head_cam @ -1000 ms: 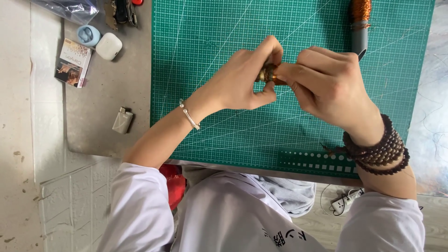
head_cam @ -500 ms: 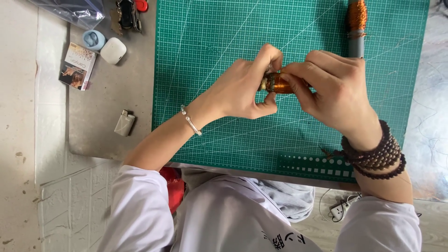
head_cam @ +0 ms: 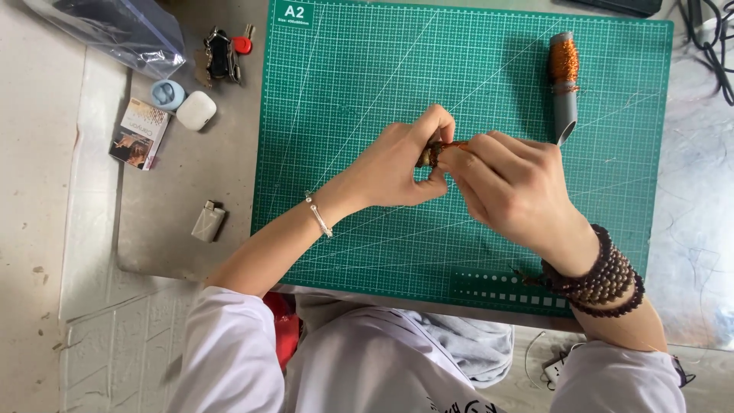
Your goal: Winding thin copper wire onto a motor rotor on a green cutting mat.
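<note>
Copper-wound piece (head_cam: 437, 150) sits pinched between both hands above the green cutting mat (head_cam: 367, 84); left hand (head_cam: 397, 164) closes on its left end. Right hand (head_cam: 508, 187) closes over the rest, fingers curled tight.

Grey table under even, soft light

A green cutting mat (head_cam: 344, 92) covers most of the grey table (head_cam: 160, 229); pale paved floor (head_cam: 38, 229) runs down the frame's left edge.
</note>
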